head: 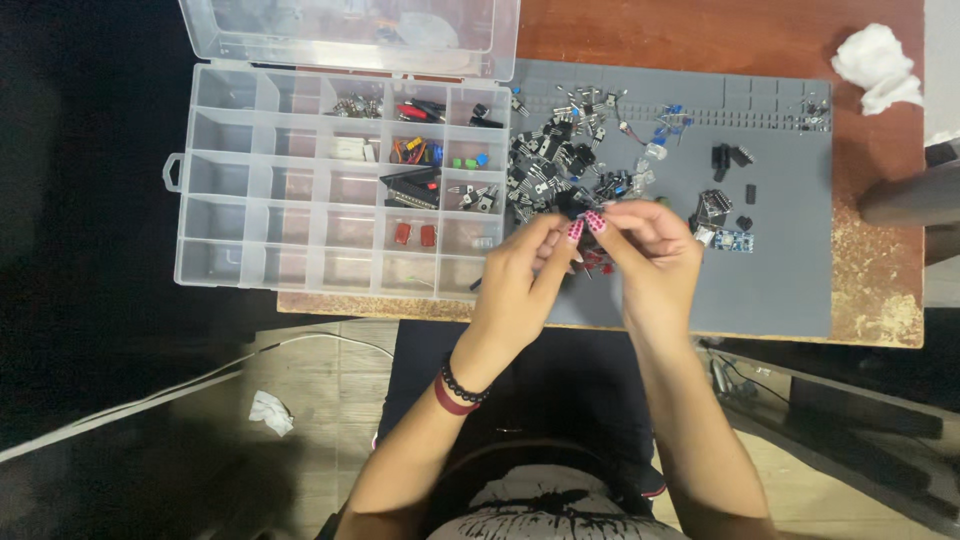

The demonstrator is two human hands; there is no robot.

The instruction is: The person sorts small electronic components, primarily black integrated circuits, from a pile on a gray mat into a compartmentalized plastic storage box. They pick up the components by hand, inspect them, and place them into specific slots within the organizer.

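Note:
My left hand [520, 285] and my right hand [655, 250] meet over the front of a grey work mat [790, 270]. Their fingertips pinch a small dark electronic part [578, 207] between them; which hand bears it I cannot tell. Just beyond the fingers lies a heap of black components [545, 165]. A few small red parts [598, 266] sit on the mat under my hands. To the left stands an open clear compartment box [230, 190] with sorted parts in its right-hand cells.
Loose chips and a small blue board [735, 241] lie on the mat's right half. A crumpled white tissue [878, 65] rests at the wooden table's far right corner. A white cable and paper scrap [270, 412] lie on the floor.

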